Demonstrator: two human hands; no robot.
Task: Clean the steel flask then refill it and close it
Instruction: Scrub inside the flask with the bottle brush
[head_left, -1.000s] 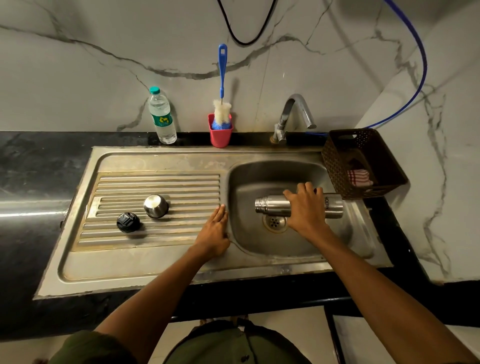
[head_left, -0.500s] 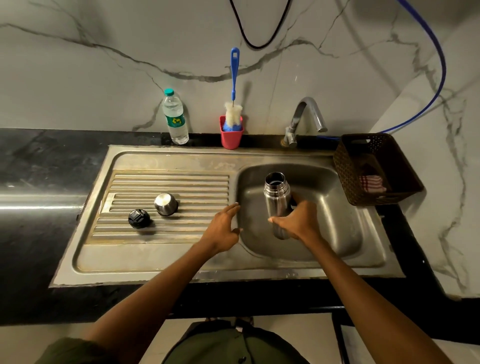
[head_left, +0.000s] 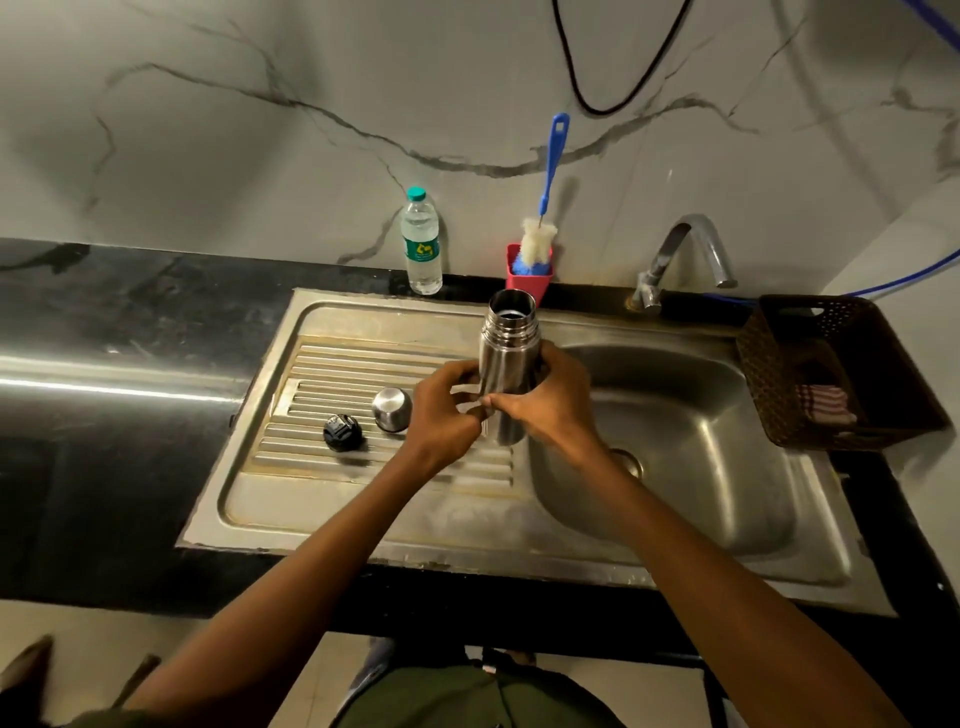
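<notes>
Clear plastic water bottle with green cap (head_left: 422, 244): green label, printed logo too small to read. No writing legible on the open-mouthed cylindrical steel flask (head_left: 508, 364).

Flask upright, lifted above the sink's dividing edge, between drainboard and basin. Right hand (head_left: 550, 402) curled round the flask body from the right; left hand (head_left: 447, 410) curled against its left side, fingers (head_left: 457, 376) bent onto the steel. Both grip it.

On the ribbed drainboard of the stainless steel sink (head_left: 363, 519): round black stopper (head_left: 342, 432) and domed steel cap (head_left: 392, 409), just beside each other.

Black stone table (head_left: 130, 322); white veined marble wall. Blue-handled bottle brush (head_left: 545, 208) stands in red plastic cup (head_left: 535, 283). Chrome tap (head_left: 685, 254) behind the basin. Dark woven plastic basket (head_left: 779, 374) right, holding a striped cloth (head_left: 826, 402).
</notes>
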